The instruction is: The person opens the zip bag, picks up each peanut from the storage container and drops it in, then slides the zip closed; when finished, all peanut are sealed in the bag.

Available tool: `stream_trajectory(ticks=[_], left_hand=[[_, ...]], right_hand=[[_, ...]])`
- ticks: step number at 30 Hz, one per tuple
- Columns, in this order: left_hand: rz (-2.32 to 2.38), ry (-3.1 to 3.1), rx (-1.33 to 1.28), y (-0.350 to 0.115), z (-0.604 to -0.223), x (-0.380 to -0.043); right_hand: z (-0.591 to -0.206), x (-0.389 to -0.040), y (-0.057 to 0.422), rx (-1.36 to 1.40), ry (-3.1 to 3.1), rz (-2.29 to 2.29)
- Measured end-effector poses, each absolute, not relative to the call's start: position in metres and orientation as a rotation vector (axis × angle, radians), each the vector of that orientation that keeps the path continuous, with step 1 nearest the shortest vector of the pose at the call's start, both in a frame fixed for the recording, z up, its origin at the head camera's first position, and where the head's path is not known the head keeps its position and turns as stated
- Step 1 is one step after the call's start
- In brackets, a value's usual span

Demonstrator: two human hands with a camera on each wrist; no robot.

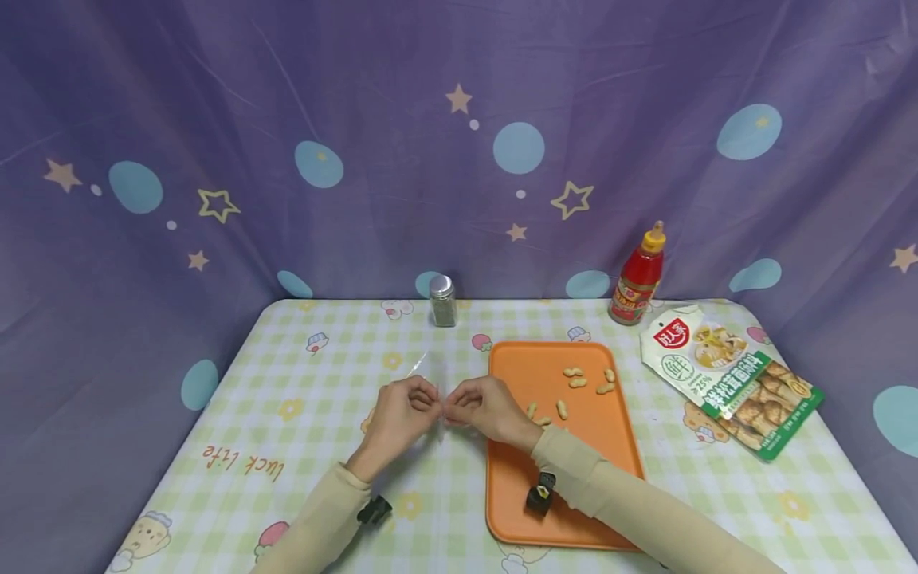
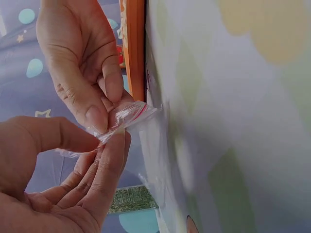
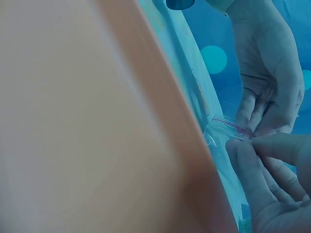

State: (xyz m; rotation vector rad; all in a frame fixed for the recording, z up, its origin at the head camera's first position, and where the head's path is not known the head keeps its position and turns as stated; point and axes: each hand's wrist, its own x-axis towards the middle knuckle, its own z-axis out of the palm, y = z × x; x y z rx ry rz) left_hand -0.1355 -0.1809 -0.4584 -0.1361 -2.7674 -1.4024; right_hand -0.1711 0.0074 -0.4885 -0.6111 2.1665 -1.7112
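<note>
A clear zip-lock bag (image 2: pixel 132 114) with a red line along its mouth is held between both hands, left of the tray. My left hand (image 1: pixel 403 413) pinches the bag's edge between thumb and fingertips. Close beside it, my right hand (image 1: pixel 493 408) pinches the same edge, the two sets of fingertips almost meeting. In the right wrist view the red-lined strip of the bag (image 3: pixel 227 124) shows at the fingertips. The bag's lower part hangs down toward the cloth, hard to make out. Whether its mouth is parted I cannot tell.
An orange tray (image 1: pixel 516 478) under my right forearm bears several peanuts (image 1: pixel 562 410). A shaker of green flakes (image 1: pixel 443 303) stands at the back edge. At the back right are a red sauce bottle (image 1: pixel 637 279) and a green-and-white food packet (image 1: pixel 731 381), lying flat.
</note>
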Motion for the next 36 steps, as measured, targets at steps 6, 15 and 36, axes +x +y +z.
stream_trajectory(ticks=[6, 15, 36], left_hand=[[-1.435, -2.734, -0.199, -0.179, -0.460, -0.135], [-1.396, -2.717, -0.254, -0.179, -0.460, -0.133], [-1.392, -2.690, -0.265, -0.181, -0.466, -0.133]], right_hand=[[-0.489, -0.173, 0.009, -0.616, 2.241, -1.693], [-0.489, -0.173, 0.011, -0.578, 2.253, -1.707], [-0.486, -0.175, 0.019, -0.638, 2.265, -1.681]])
